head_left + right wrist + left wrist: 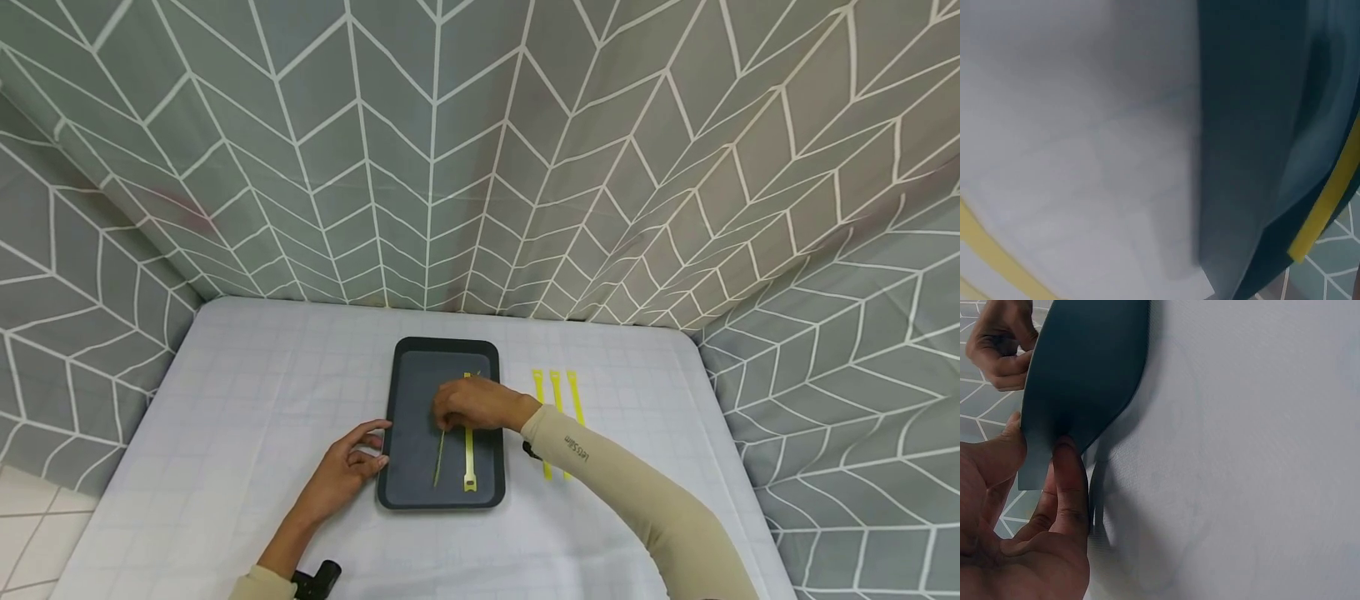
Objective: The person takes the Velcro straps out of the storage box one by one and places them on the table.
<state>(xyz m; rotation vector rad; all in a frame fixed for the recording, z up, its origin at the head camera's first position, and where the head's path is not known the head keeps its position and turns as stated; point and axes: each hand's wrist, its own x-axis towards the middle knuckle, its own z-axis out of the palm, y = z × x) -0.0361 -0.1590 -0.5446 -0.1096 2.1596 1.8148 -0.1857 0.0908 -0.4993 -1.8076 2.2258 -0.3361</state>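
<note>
A dark grey tray point(412, 392) lies on the table. My left hand point(341, 471) is at its left side; in the left wrist view, thumb and fingers pinch the tray rim point(1091, 362). Over the tray, my right hand point(472, 402) pinches a thin strap point(438, 467), seen nearly edge-on and hanging toward the tray floor. Beside it a yellow cable strap point(469, 454) lies lengthwise in the tray, partly hidden under the right hand. The right wrist view shows a yellow strap point(1329, 200) by the tray wall point(1247, 125), but not the right fingers.
Three yellow straps point(556, 387) lie side by side on the table right of the tray, partly behind the right forearm. A white cloth point(300, 358) covers the table. Grey patterned curtains point(465, 167) hang behind and at both sides.
</note>
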